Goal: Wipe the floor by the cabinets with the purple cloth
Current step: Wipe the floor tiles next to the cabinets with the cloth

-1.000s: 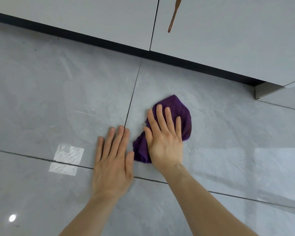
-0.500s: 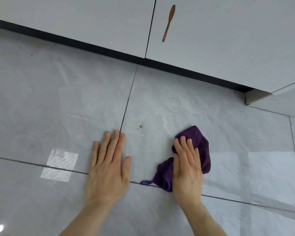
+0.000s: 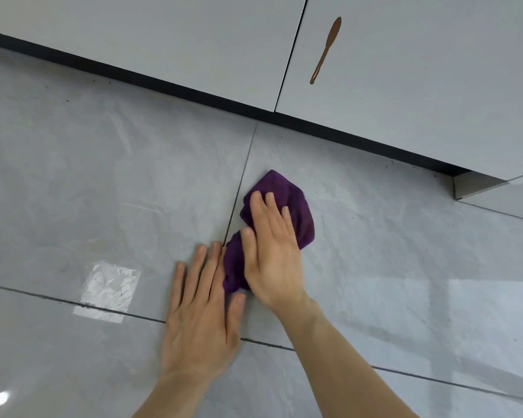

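Observation:
The purple cloth (image 3: 287, 194) lies bunched on the grey tiled floor (image 3: 390, 251), just right of a grout line and a short way in front of the cabinets. My right hand (image 3: 271, 251) presses flat on top of it, fingers pointing toward the cabinets, and covers its middle. My left hand (image 3: 201, 309) rests flat on the floor with fingers spread, right beside the cloth's near end, its fingertips touching the fabric.
White cabinet doors (image 3: 420, 86) run across the top, one with a brown slim handle (image 3: 325, 51), above a black plinth (image 3: 163, 84). A cabinet corner (image 3: 471, 185) juts out at the right. Bright light reflections (image 3: 107, 291) sit on the tiles at left.
My right hand has slid the cloth from the lower right back up and left, over the spot where a small brown speck showed. My left hand stays planted.

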`<state>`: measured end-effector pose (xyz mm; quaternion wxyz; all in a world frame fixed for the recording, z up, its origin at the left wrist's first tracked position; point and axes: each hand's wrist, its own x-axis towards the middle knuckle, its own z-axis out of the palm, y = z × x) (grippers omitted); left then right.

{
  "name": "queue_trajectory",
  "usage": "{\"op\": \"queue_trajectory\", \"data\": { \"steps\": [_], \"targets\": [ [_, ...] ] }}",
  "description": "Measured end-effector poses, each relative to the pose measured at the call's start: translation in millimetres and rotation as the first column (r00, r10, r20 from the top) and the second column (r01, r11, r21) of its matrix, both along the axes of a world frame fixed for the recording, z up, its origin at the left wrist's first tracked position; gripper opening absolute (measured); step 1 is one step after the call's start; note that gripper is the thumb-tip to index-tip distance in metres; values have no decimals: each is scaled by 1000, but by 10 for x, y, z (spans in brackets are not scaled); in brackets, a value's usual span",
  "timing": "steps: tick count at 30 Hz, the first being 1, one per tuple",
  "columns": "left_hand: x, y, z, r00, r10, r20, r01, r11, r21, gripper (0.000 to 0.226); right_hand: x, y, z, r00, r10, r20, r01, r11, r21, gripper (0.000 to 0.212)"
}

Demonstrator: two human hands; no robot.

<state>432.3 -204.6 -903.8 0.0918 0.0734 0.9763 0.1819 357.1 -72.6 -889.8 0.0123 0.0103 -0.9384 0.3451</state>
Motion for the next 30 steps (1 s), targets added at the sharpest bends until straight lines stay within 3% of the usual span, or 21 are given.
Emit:
{"op": "queue_trajectory", "data": {
  "steps": [2, 6, 15, 19, 30],
  "targets": [
    [-6, 4, -10, 1000, 4, -1, -4, 1000, -3, 66, 26, -1, -96, 995, 102, 3, -100, 960, 261, 59],
    [2, 2, -25, 1000, 5, 11, -5, 999, -46, 66, -6, 34, -96, 987, 145, 67, -159, 898, 410, 73],
    [-3, 12, -31, 1000, 20, -13, -21, 997, -69, 71, 137, 192, -116, 988, 124, 89, -150, 901, 406, 53],
    [14, 87, 7, 1000, -18, -18, 16, 995, -103, 79, 425, 508, -85, 997, 42, 60, -63, 907, 417, 51],
    [14, 14, -59, 999, 14, -42, -18, 993, -116, 74, 916, 1123, -169, 956, -292, 30, 253, 871, 421, 52]
  ]
}}
